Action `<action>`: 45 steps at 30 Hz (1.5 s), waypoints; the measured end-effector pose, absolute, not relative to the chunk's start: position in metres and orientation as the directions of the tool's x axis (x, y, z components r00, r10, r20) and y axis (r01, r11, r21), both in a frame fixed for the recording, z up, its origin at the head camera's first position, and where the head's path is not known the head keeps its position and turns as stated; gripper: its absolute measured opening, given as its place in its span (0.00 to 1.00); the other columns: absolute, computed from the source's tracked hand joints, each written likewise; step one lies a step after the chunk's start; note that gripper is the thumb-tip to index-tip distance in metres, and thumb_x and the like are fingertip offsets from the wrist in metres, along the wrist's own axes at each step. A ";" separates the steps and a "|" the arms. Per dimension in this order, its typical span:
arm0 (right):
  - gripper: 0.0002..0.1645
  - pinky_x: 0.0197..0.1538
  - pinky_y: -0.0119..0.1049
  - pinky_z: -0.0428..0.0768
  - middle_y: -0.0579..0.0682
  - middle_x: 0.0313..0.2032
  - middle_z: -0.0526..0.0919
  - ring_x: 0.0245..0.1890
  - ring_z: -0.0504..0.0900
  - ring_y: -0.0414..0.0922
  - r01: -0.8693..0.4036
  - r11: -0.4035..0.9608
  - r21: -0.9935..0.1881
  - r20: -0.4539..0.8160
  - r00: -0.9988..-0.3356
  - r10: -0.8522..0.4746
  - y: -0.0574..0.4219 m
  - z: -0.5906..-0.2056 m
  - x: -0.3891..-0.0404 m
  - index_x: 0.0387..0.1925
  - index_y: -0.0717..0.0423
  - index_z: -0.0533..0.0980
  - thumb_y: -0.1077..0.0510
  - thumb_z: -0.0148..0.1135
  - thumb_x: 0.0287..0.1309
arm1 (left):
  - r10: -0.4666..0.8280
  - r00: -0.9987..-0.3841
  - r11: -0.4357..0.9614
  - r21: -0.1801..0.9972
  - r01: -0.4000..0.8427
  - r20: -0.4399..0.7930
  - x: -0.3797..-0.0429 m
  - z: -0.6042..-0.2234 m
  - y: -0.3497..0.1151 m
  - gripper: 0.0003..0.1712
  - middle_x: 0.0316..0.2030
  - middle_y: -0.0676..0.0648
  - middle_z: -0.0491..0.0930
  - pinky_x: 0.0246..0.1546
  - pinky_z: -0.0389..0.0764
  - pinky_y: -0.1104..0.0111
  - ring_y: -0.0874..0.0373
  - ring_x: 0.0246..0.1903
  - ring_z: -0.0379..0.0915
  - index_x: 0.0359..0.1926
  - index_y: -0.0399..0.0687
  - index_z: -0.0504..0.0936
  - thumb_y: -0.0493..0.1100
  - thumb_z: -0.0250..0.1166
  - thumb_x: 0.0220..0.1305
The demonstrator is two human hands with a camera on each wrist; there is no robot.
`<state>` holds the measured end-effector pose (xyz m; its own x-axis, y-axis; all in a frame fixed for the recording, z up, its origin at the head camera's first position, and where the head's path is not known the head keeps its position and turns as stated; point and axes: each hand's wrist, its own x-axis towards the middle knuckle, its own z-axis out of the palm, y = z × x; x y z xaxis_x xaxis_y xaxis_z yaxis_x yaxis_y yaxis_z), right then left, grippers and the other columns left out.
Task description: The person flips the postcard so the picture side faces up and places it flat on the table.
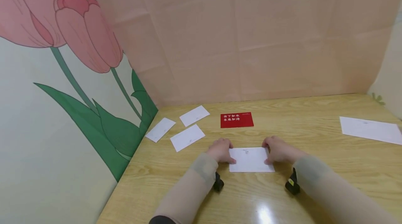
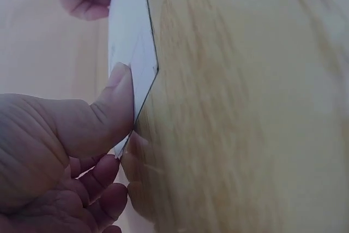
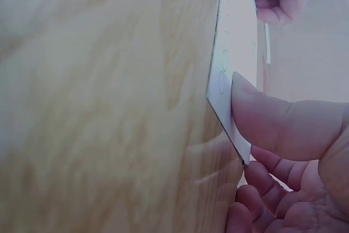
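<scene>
Pinching white card (image 1: 249, 163) by short ends, left hand (image 1: 221, 150) plus right hand (image 1: 279, 150); probably light, kinda bendy, edges best grip.

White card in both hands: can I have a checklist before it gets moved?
1. Left hand pinches the white card by its left end: ok.
2. Right hand pinches its right end: ok.
3. Red card lies apart, beyond the white card: ok.
4. White card lifted fully off the table: cannot tell.
5. Print on the white card big and clear enough to read in the head view: not ok, too small.
</scene>
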<state>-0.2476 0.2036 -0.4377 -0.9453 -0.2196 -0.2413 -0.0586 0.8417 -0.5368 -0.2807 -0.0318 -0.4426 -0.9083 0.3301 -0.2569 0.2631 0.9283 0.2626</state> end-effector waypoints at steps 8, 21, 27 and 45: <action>0.32 0.47 0.53 0.72 0.59 0.44 0.71 0.42 0.69 0.55 -0.019 0.835 -0.551 -0.265 -0.944 -0.197 0.202 -0.436 -0.247 0.47 0.60 0.73 0.58 0.79 0.40 | 0.309 -0.913 0.937 0.253 0.242 -0.268 -0.281 -0.443 -0.029 0.28 0.43 0.54 0.73 0.51 0.70 0.58 0.58 0.44 0.66 0.46 0.58 0.77 0.57 0.78 0.44; 0.32 0.44 0.49 0.71 0.57 0.41 0.70 0.41 0.69 0.55 -0.002 0.819 -0.574 -0.256 -0.949 -0.182 0.202 -0.442 -0.250 0.45 0.59 0.70 0.60 0.79 0.39 | 0.290 -0.923 0.930 0.301 0.209 -0.254 -0.276 -0.443 -0.029 0.30 0.43 0.53 0.74 0.53 0.66 0.57 0.57 0.44 0.66 0.47 0.57 0.75 0.54 0.78 0.44; 0.33 0.46 0.52 0.71 0.57 0.42 0.71 0.42 0.69 0.55 -0.004 0.820 -0.572 -0.256 -0.949 -0.183 0.202 -0.441 -0.248 0.47 0.59 0.70 0.58 0.79 0.39 | 0.273 -0.929 0.919 0.355 0.175 -0.249 -0.276 -0.446 -0.031 0.31 0.44 0.54 0.77 0.50 0.65 0.59 0.57 0.42 0.67 0.49 0.58 0.74 0.52 0.79 0.43; 0.36 0.48 0.51 0.72 0.57 0.41 0.75 0.40 0.72 0.53 0.000 0.783 -0.622 -0.247 -0.949 -0.196 0.207 -0.448 -0.246 0.51 0.63 0.68 0.58 0.78 0.42 | 0.255 -0.948 0.893 0.423 0.155 -0.190 -0.271 -0.449 -0.037 0.33 0.36 0.53 0.79 0.50 0.64 0.55 0.58 0.36 0.73 0.49 0.49 0.77 0.52 0.80 0.41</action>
